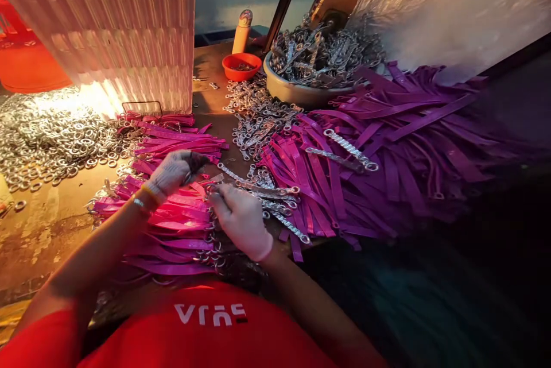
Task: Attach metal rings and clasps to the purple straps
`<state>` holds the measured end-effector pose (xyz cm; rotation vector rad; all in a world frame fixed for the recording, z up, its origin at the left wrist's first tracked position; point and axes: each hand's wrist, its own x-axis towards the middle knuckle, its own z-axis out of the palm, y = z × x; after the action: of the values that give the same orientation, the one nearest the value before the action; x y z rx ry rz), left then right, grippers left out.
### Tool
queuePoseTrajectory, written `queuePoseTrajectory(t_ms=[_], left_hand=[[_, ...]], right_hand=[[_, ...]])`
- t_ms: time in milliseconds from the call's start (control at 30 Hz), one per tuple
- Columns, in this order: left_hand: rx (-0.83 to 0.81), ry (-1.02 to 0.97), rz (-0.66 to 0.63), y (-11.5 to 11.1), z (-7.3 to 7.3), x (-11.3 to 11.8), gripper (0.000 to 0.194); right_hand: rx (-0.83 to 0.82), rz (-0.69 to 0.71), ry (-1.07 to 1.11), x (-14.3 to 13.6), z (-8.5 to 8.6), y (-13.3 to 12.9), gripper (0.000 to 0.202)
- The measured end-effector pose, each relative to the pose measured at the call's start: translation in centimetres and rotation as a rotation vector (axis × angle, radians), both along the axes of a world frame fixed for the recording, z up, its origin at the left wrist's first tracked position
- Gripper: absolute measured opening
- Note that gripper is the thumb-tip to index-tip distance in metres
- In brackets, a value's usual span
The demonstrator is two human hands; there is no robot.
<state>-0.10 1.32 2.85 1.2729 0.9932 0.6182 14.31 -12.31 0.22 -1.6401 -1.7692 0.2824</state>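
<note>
My left hand, in a pale glove with darkened fingertips, is curled closed above a row of pink-purple straps. What its fingers hold is too small to make out. Close by on the right, my right hand, also gloved, pinches with thumb and forefinger at the straps' right ends. Something small and dark is at that pinch, its kind unclear. Metal rings line those strap ends. Right of my hands lie several silver metal link pieces, some partly behind my right hand.
A big heap of purple straps spreads on the right. Behind it a basin is piled with metal pieces, near a red bowl and a bottle. Loose metal rings cover the left, beside an upright ribbed translucent panel.
</note>
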Motion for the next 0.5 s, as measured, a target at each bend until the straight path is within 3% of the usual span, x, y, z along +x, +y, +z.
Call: queuePoseTrajectory(t_ms=[100, 167, 233, 333, 500], left_hand=[[0.532, 0.517, 0.006, 6.5, -0.5, 3.0, 0.027], [0.737, 0.762, -0.073, 9.3, -1.0, 5.5, 0.027], [0.788, 0.864, -0.155, 10.6, -1.8, 8.1, 0.026], [0.78, 0.97, -0.251, 10.8, -2.9, 11.0, 0.024], [0.738, 1.117, -0.369, 10.8, -3.4, 12.2, 0.028]], right_hand=[[0.013, 0.018, 0.004, -0.9, -2.0, 0.5, 0.032], [0.021, -0.001, -0.002, -1.3, -3.0, 0.5, 0.03], [0.049, -0.01, -0.013, -1.4, -3.5, 0.5, 0.031], [0.086, -0.016, -0.008, -1.3, -3.6, 0.4, 0.033], [0.074, 0.0, 0.047, -1.2, -3.4, 0.3, 0.031]])
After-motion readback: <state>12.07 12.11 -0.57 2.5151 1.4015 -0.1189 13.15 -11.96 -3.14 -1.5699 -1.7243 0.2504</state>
